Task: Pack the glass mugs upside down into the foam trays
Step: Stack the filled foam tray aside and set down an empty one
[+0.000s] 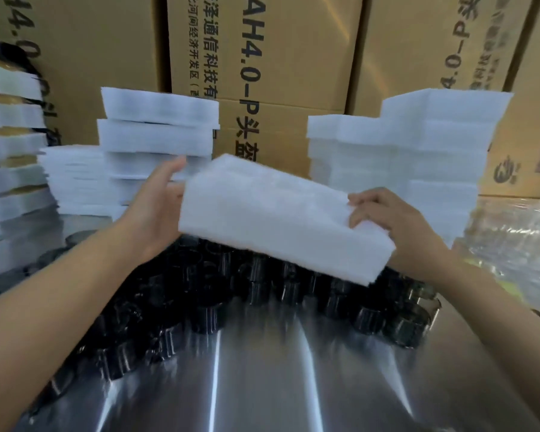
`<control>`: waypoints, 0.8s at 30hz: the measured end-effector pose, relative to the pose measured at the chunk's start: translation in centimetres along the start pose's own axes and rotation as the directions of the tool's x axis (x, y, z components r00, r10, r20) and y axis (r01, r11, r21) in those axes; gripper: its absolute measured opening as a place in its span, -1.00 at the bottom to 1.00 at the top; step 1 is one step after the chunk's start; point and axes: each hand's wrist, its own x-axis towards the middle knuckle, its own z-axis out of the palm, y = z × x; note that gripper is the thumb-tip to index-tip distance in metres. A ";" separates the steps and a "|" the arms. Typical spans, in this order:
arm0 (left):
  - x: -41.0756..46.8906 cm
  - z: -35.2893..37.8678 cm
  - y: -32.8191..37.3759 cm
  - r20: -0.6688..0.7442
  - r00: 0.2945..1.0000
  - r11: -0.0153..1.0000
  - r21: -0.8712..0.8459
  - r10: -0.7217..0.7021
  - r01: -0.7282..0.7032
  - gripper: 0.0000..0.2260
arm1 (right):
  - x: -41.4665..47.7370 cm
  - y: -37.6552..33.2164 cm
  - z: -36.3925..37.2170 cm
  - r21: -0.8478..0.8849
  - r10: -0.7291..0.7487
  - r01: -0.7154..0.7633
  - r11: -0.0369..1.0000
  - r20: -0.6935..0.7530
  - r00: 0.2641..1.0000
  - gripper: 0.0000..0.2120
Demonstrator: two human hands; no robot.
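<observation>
At nine o'clock a stack of foam trays (156, 135) stands on the steel table (293, 385), with a lower, flatter pile just beside it. The left hand (156, 207) is flat against the left end of the foam tray (272, 213), one digit straight up along the edge. The other fingers are hidden behind the foam, so whether it grips, I cannot tell. The tray is off the table at dead centre, tilted, its far end higher. Under it, from seven round to four o'clock, the dark glass mugs (206, 316) crowd the steel. At three o'clock the right hand (396, 226) grips the tray's right end, fingers curled over the top. Behind it is a taller foam stack (412, 151), and cardboard boxes (278, 57) fill twelve o'clock.
</observation>
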 end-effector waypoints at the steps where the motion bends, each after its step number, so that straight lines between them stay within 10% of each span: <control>1: -1.2 0.4 -0.3 -0.044 0.998 0.999 0.006 -0.046 0.046 -0.51 | -1.2 -0.5 -0.1 -0.010 -0.006 0.006 1.000 0.027 1.000 -0.77; 6: -6.0 2.5 -2.6 -0.043 0.991 0.992 -0.036 -0.125 0.123 -0.67 | -6.4 -1.8 0.0 -0.051 -0.129 0.132 0.990 0.058 0.990 -0.90; 12: -12.1 4.7 -8.7 -0.100 0.990 0.992 0.056 -0.103 0.109 -0.42 | -13.2 -0.8 2.5 -0.029 -0.150 0.156 0.987 0.152 0.977 -0.77; 18: -12.3 5.3 -11.6 -0.214 0.955 0.934 0.249 -0.207 0.258 -0.37 | -15.0 -0.1 4.5 0.118 0.070 -0.102 0.988 0.250 0.966 -0.72; 24: -10.4 4.4 -10.0 0.109 0.994 0.742 0.664 0.022 -0.089 -0.49 | -12.8 0.0 3.6 0.431 0.438 -0.484 0.761 0.208 0.874 -0.44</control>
